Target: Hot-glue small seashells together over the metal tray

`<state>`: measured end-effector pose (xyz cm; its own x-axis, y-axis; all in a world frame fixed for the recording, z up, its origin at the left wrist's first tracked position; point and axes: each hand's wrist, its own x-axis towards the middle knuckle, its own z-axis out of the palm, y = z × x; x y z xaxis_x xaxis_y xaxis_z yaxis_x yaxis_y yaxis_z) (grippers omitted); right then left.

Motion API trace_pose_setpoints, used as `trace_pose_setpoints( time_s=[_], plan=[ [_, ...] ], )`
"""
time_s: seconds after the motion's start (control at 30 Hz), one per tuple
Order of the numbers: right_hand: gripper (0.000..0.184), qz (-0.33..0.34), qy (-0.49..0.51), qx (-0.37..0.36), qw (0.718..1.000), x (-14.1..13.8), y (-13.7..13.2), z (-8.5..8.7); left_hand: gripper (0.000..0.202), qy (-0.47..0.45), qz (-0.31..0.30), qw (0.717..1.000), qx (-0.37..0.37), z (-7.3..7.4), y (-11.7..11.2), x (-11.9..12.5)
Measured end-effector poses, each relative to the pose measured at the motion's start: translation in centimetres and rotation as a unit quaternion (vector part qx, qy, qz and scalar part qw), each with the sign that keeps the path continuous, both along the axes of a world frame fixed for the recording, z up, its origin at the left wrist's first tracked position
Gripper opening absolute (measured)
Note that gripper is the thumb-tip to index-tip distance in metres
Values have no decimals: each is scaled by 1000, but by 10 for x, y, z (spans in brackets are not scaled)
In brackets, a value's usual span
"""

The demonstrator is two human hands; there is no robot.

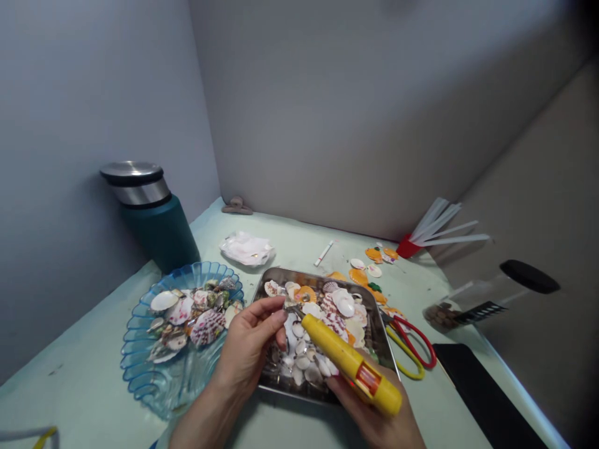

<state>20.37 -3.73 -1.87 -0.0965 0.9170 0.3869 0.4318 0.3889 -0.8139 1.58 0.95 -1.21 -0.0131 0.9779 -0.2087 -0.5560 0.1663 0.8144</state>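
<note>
My right hand (374, 418) grips a yellow glue gun (349, 362), its nozzle pointing up and left over a metal tray (386, 349) full of seashells. My left hand (250, 352) is closed in a pinch at the nozzle tip, holding a small shell (286, 304) between thumb and fingers. Both hands hover over the tray's near half. The shells (337, 312) in the tray are white, pink and orange.
A blue glass dish (140, 368) holding more shells sits to the left. A teal bottle (156, 227) with a steel lid stands behind it. Red and yellow scissors (412, 349), loose orange shells (369, 262), glue sticks (440, 227), a jar (486, 299) and a black slab (482, 393) lie right.
</note>
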Motion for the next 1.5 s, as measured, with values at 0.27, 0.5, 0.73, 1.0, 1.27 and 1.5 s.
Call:
trace_pose_setpoints(
  time_s=[0.27,0.5,0.73,1.0,1.27,1.5],
  plan=[
    [9,-17,13,-46,999,0,-2,1,26,16,0,1000,-9,0,0,0],
    [29,-87,93,-118,985,0,-5,-4,24,27,-5,1000,-8,-1,0,0],
    [34,-70,129,-161,976,-2,-3,4,27,35,-10,999,-13,1,0,0],
    [33,-54,139,-179,973,-3,-3,9,27,49,-7,999,-8,-1,0,0],
    [28,-70,171,-190,964,-4,-3,7,29,51,-4,999,-12,2,0,1],
    [24,-49,168,-199,964,-3,-3,5,27,67,-8,998,-9,0,-1,0]
  ],
)
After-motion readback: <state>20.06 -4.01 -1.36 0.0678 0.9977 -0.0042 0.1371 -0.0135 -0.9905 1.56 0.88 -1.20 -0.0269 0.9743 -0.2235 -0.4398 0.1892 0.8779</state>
